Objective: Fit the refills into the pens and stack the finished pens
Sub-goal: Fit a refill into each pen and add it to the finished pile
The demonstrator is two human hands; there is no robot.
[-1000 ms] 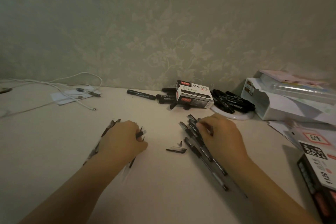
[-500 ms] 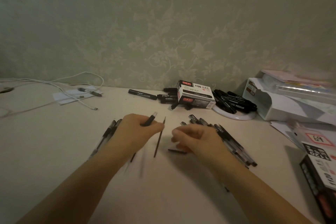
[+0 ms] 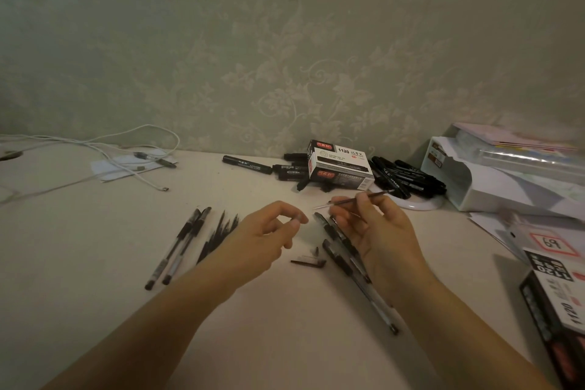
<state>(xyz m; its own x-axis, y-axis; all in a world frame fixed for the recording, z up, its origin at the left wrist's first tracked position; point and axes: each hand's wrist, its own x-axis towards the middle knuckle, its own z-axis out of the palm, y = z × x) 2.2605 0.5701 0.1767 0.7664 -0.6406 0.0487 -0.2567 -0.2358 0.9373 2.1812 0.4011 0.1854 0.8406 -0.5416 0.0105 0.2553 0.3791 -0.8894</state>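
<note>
Floral wallpaper [image 3: 285,57], pale tabletop [image 3: 79,247], dim light

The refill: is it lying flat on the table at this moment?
No, the right hand pinches the refill and holds it raised above the table.

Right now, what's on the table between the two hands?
In the head view, a small dark pen piece lies on the table between the left hand and right hand.

Bare table [image 3: 95,263] lies left; markers [image 3: 408,177] and box [image 3: 340,165] crowd the back.
</note>
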